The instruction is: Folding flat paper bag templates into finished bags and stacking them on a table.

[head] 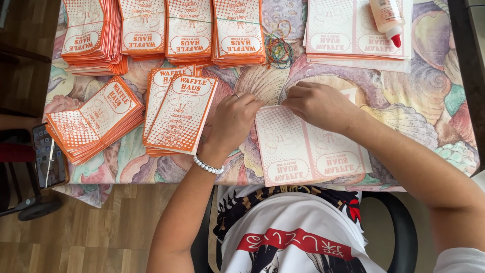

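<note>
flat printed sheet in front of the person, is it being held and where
Both hands, left hand and right hand, pinch the flat pale sheet at its far top edge.

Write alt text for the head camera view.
A seated person's left hand and right hand pinch the top edge of a flat orange-and-white printed sheet on a shell-patterned tablecloth. Stacks of folded orange paper bags lie left and behind, with rubber bands and a glue bottle.

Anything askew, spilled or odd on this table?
Nothing spilled or damaged. The glue bottle lies on its side on the flat sheets at the far right. The left stack of orange sleeves is fanned and skewed. Loose rubber bands lie in a tangle. Both hands pinch the printed sheet.
</note>
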